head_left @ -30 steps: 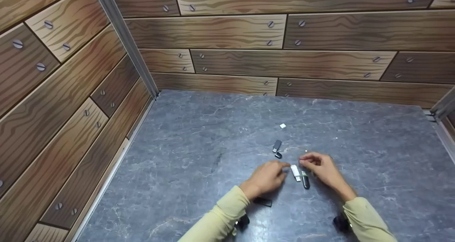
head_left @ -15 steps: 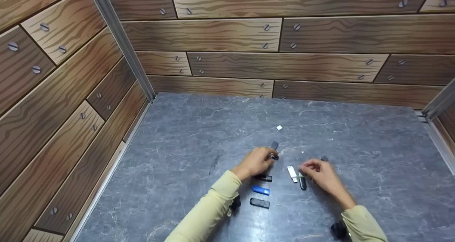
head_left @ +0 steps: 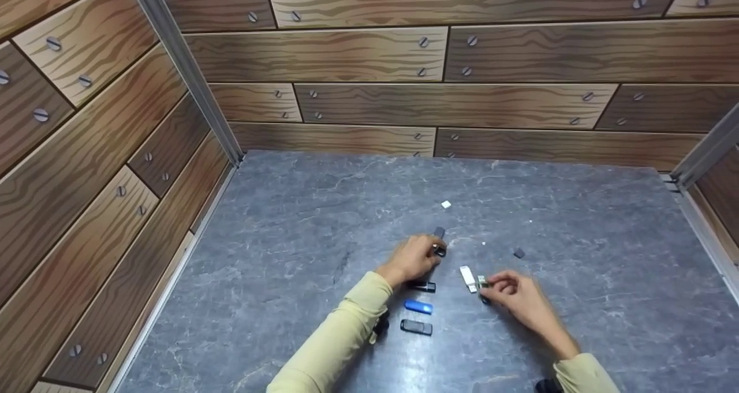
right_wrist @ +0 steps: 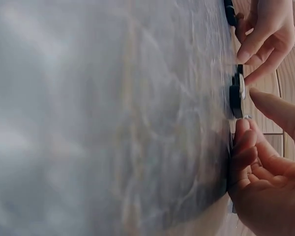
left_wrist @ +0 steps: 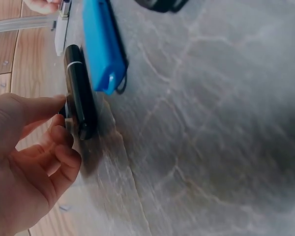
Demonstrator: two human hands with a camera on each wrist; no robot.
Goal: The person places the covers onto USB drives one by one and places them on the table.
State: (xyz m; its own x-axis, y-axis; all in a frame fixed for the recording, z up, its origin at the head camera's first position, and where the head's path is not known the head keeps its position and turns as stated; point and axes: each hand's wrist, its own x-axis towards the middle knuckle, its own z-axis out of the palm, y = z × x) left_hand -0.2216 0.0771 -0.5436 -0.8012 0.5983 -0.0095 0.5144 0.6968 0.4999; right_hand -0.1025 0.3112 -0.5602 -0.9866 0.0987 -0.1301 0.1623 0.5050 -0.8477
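Bent over the small black USB stick cap [head_left: 440,251], my left hand [head_left: 413,257] pinches it between thumb and index finger. Just beyond lies the dark grey USB stick [head_left: 440,232], partly hidden by the fingers. My right hand [head_left: 514,292] has thumb and fingertips round the black-and-green USB stick [head_left: 482,279], covering its middle. A white USB stick [head_left: 467,276] lies right beside it, metal plug toward me. In the left wrist view, a black USB stick [left_wrist: 80,93] lies in front of the left fingertips, with a blue USB stick [left_wrist: 102,46] nearer.
Below the left hand, a black stick [head_left: 424,287], the blue one and a dark grey USB stick [head_left: 416,327] form a column. Farther back are a small white square piece [head_left: 445,204] and a small dark piece [head_left: 518,253]. Wood-patterned walls [head_left: 358,55] border the table [head_left: 300,208].
My left hand has moved from beside the white stick back and left to the black cap. My right hand has come down onto the black-and-green stick. The view has shifted slightly.
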